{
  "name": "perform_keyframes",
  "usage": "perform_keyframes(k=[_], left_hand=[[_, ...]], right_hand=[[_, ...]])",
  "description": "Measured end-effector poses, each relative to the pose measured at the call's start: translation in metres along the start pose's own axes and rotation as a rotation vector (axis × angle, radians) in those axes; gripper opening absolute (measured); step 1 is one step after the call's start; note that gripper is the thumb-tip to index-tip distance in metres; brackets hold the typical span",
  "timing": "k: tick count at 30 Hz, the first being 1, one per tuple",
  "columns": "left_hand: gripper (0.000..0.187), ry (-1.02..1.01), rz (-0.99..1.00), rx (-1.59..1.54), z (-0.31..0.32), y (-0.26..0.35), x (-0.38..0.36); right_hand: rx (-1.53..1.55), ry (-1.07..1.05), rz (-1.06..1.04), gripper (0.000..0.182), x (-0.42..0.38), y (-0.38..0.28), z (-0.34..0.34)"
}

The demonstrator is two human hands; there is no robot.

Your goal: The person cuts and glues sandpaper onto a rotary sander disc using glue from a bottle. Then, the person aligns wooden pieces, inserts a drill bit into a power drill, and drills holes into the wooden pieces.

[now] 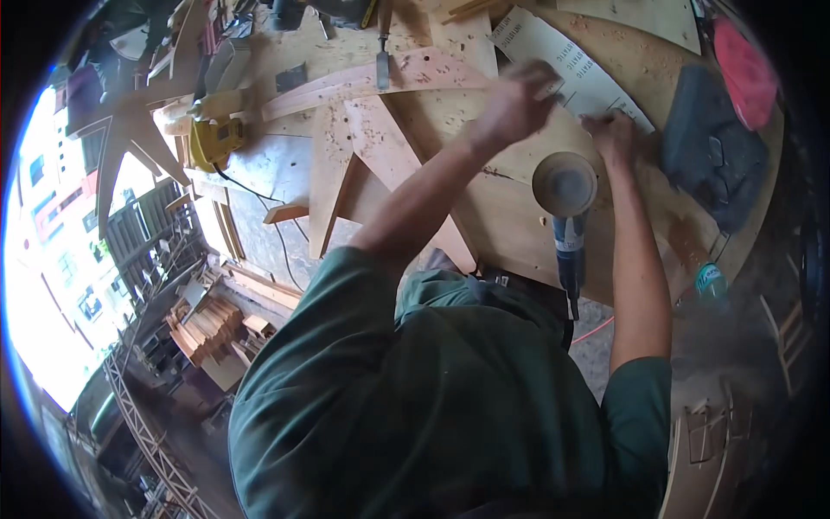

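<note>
A pale strip of printed abrasive paper (pixel 566 65), with "STATIC" lettering repeated on its back, lies slanted across the bench. My right hand (pixel 612 134) has its fingers curled at the strip's near edge, pressing or pinching it. Above the strip's left side is my left hand (pixel 523 97), blurred, with its fingers curled in. Whatever it may hold is hidden. Just below the hands, a disc power tool (pixel 566 186) rests with its round grey pad facing up and its blue-black body pointing toward me.
Curved wooden pieces (pixel 372 138) and a chisel (pixel 383 65) lie on the shavings-strewn bench. A yellow power tool (pixel 216 143) with a trailing cord sits at left. Dark cloth (pixel 713 143), a red cloth (pixel 745 73) and a bottle (pixel 711 281) are at right.
</note>
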State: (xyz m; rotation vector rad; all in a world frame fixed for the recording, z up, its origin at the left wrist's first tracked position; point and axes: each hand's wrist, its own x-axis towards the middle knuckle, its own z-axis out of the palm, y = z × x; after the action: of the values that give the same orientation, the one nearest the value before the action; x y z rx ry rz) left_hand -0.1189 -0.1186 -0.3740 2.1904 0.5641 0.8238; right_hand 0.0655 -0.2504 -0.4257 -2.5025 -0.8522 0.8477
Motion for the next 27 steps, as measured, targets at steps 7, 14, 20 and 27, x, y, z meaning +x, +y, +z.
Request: perform_keyframes(k=[7, 14, 20, 27], left_hand=[[0.07, -0.006, -0.713, 0.813, -0.163, -0.081, -0.007], [0.024, -0.391, -0.809, 0.544, -0.198, -0.133, 0.002], [0.013, -0.563, -0.381, 0.647, -0.215, -0.187, -0.006], [0.027, -0.31, -0.753, -0.333, -0.221, -0.093, 0.003]], right_hand=[[0.102, 0.258, -0.102, 0.08, -0.026, 0.0, 0.005], [0.171, 0.22, -0.081, 0.084, -0.029, -0.004, -0.003], [0.204, 0.216, -0.162, 0.087, -0.016, 0.011, 0.008], [0.16, 0.21, -0.129, 0.083, -0.015, 0.01, 0.007]])
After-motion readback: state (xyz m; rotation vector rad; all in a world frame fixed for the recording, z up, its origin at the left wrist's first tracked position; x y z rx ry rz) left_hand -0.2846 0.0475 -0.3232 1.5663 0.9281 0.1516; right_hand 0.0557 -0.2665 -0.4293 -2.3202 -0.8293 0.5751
